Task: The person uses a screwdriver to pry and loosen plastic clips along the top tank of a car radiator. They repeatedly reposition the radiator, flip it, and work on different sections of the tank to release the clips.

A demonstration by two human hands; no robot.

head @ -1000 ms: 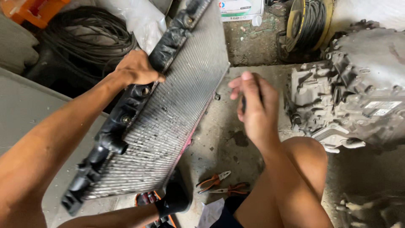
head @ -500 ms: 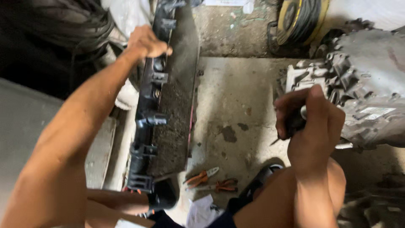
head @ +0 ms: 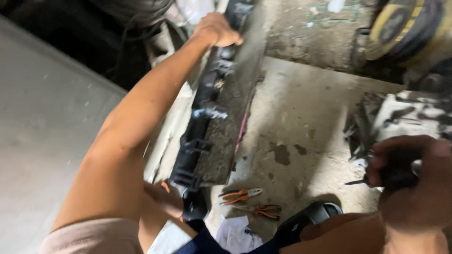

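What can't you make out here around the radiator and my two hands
- Head view: the tool in the right hand is mostly wrapped by the fingers and blurred; only a thin dark tip shows.
- Radiator: its top runs past the upper edge, and the left hand covers part of its black side tank.
- Two orange-handled pliers: too small and blurred to tell types.

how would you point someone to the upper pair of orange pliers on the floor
Start at the long black-edged radiator that the left hand holds upright. Just right of its lower end, two orange-handled pliers lie on the concrete floor. The upper pliers sit nearer the radiator, metal jaws pointing right.
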